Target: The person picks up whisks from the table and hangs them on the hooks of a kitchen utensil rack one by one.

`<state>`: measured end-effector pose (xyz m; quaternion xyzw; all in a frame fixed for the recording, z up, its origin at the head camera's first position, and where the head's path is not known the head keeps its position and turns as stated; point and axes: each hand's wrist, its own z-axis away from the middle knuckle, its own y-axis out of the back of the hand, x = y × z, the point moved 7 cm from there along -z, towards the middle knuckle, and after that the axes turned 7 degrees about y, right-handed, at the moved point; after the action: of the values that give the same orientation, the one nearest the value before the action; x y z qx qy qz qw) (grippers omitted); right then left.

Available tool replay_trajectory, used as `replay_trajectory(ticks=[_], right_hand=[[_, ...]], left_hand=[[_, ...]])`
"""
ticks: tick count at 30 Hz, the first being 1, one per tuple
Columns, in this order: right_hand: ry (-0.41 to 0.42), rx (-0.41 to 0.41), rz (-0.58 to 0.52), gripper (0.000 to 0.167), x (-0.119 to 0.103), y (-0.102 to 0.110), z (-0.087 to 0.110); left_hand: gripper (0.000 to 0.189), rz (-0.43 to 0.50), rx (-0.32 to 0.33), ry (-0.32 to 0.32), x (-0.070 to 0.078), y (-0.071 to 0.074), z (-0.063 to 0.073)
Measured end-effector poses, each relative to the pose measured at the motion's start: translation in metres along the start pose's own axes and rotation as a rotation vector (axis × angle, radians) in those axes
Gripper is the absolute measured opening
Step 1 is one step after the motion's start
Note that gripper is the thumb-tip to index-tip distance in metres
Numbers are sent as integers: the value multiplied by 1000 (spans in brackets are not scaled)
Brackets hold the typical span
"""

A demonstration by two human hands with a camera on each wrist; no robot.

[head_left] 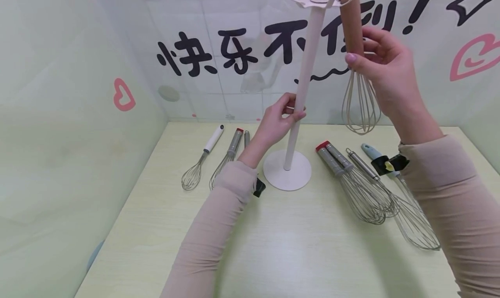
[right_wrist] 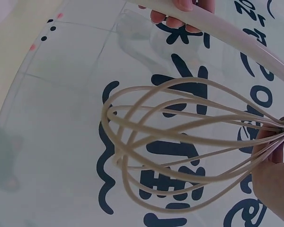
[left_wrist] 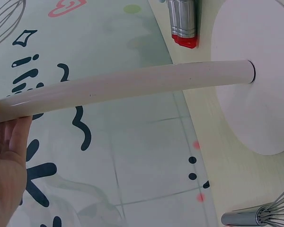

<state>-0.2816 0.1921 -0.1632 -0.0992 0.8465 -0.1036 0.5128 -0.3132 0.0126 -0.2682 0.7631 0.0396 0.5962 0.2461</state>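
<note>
In the head view my left hand [head_left: 278, 121] grips the pole of a white stand [head_left: 308, 68] about midway up, fingers and thumb around it. The stand has a round base and a ring of hooks at its top. My right hand [head_left: 392, 68] pinches a whisk [head_left: 351, 22] by its brown handle, beige wires hanging down. The handle's top end is beside the hooks; whether it hangs on one, I cannot tell. The right wrist view shows the whisk's wires [right_wrist: 180, 137] close up, and the left wrist view shows the pole [left_wrist: 132, 85] running to the base.
To the left of the base lie a white-handled whisk [head_left: 212, 139] and grey-handled whisks [head_left: 235, 139], partly behind my left arm. To the right lie two whisks joined by a red band [head_left: 322, 145], a metal whisk [head_left: 363, 163] and a blue-handled whisk [head_left: 371, 150]. A printed curtain stands behind.
</note>
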Motion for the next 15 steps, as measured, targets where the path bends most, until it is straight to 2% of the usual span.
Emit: replay_trajectory(ticks=[8, 15], right_hand=[[8, -12, -5, 37, 0, 2, 1], [-8, 7, 86, 33, 4, 7, 2]], left_hand=[[34, -1, -2, -4, 1, -1, -1], [34, 8, 2, 6, -1, -1, -1]])
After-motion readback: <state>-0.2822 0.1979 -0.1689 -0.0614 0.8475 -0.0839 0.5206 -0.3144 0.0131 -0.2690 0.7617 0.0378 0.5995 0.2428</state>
